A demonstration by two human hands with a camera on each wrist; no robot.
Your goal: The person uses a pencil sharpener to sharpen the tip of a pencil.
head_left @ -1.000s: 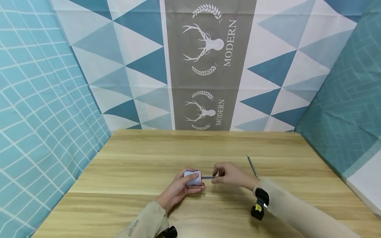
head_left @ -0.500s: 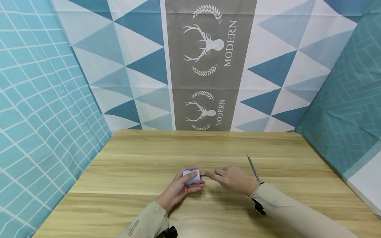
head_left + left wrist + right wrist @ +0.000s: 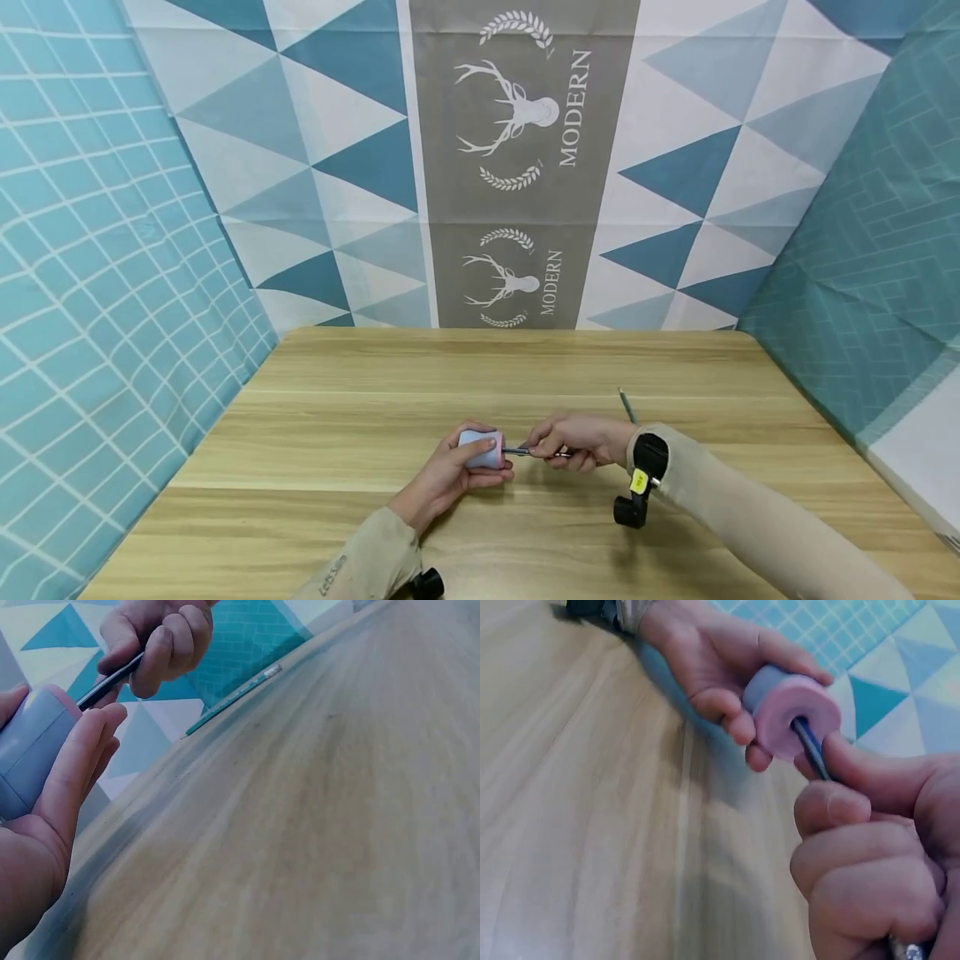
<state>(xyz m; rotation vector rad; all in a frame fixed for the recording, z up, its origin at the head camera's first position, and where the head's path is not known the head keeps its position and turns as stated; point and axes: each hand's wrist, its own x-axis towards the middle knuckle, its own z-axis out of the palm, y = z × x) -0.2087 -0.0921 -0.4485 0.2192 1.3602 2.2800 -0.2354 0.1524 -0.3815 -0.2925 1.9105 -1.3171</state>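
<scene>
My left hand (image 3: pixel 448 477) holds a pencil sharpener, a small rounded light-blue body (image 3: pixel 476 450) with a pink front, thumb lying along its top. In the right wrist view, a dark, shiny pencil (image 3: pixel 810 750) runs into the round hole of the pink face (image 3: pixel 787 724). The fingers and thumb of my right hand (image 3: pixel 581 437) pinch this pencil just outside the sharpener, the other fingers curled around its length. Its silvery end (image 3: pixel 909 949) shows below my curled fingers. How far the tip reaches inside is hidden.
A second pencil, green (image 3: pixel 232 701), lies on the wooden table (image 3: pixel 360 417) beyond my right wrist, partly covered by the sleeve in the head view. Patterned cloth walls (image 3: pixel 517 167) rise behind and beside the table. A white surface (image 3: pixel 915 458) stands at the right edge.
My right hand turns over and back, changing its grip on the pencil; its fingers are now curled around it. My left hand stays nearly still with the sharpener.
</scene>
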